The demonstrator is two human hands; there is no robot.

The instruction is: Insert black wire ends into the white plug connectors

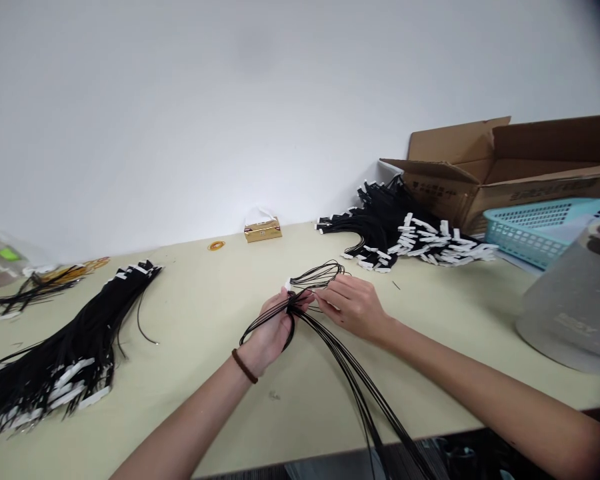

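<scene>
A bundle of thin black cables (340,350) is gathered in my left hand (273,323), whose fingers are wrapped round it above the middle of the table. The cables loop over that hand, and their long ends hang past the table's front edge. One white connector (289,285) pokes up beside the left fingertips. My right hand (353,303) pinches close to the left one, at the cable loop (325,272) that arches behind the fingers. Its fingertips are partly hidden among the strands.
To the left lies a pile of black cables (87,327) with white connectors; another pile (385,220) is at the back right. Behind stand a cardboard box (445,187), a turquoise basket (520,233) and a gold tissue pack (263,231). A grey tub (575,307) stands right, rubber bands (217,245) at the back.
</scene>
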